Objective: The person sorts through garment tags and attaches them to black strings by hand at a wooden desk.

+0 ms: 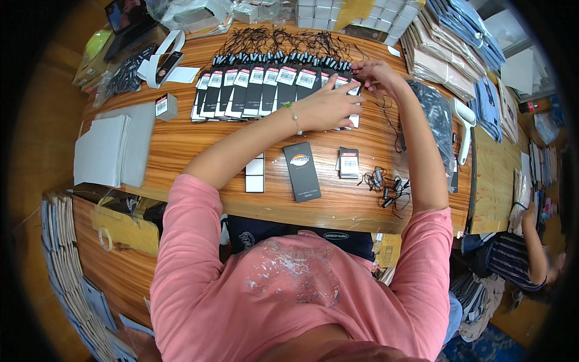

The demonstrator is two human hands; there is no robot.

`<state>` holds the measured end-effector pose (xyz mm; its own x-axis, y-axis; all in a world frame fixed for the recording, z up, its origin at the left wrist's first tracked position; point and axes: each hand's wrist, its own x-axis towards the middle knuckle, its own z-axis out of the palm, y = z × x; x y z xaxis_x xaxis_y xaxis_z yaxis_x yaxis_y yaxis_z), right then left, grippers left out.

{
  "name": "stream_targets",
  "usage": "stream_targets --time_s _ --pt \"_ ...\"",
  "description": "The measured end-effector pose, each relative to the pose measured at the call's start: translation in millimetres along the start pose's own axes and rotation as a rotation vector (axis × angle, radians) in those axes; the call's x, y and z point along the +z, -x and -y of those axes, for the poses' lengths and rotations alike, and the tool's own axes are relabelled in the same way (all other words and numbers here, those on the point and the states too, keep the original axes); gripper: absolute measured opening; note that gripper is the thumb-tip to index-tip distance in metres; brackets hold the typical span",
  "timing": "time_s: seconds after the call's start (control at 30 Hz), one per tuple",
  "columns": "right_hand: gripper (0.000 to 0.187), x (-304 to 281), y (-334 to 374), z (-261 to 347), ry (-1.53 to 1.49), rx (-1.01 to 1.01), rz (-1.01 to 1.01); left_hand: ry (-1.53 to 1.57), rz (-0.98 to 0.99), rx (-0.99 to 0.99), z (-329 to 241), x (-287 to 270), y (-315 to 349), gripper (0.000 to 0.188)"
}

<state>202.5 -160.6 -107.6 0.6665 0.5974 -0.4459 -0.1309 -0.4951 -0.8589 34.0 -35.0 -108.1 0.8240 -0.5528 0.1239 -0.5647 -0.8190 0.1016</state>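
Note:
A row of black hang tags (250, 96) with white-and-red barcode stickers lies overlapped across the table, their black strings (271, 42) fanned out beyond them. My left hand (329, 108) rests on the right end of this row, fingers spread and flat. At the upper corner of the last tags, my right hand (383, 78) has its fingers curled in around a string with its small clip; the fingertips are partly hidden. Nearer me lie a single large black tag (303, 172), a small stack of stickered tags (348, 163), a strip of white labels (255, 174) and loose black strings (389, 188).
Folded clothes (443, 54) are piled at the far right, with a plastic bag of dark items (431, 114) and a white handheld tool (463, 127) nearer. White boxes (362, 15) stand behind. Paper sheets (99, 151) lie left. Another person (515, 259) works at right.

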Motion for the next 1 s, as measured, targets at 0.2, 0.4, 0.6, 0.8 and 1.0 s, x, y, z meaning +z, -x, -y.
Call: stream_targets --time_s 0.2,0.4,0.6,0.8,1.0 --pt "0.027 8.2 2.1 9.8 0.027 -0.029 0.025 -0.048 -0.059 0.096 1.7 12.9 -14.8 0.033" --pt "0.028 -1.5 -7.1 -1.5 -0.06 -0.078 0.009 -0.129 -0.056 0.107 0.4 9.9 -19.7 0.029" --pt "0.018 -3.7 -15.0 -5.2 0.044 -0.064 -0.165 -0.111 -0.051 0.097 1.3 7.0 -19.1 0.026" --pt "0.019 -4.5 -15.7 -7.7 -0.114 -0.171 -0.165 -0.088 -0.044 0.109 -0.2 5.2 -17.1 0.023" --pt "0.021 6.2 -9.7 -3.4 -0.164 -0.166 -0.175 -0.079 -0.047 0.118 2.4 6.4 -11.8 0.022"
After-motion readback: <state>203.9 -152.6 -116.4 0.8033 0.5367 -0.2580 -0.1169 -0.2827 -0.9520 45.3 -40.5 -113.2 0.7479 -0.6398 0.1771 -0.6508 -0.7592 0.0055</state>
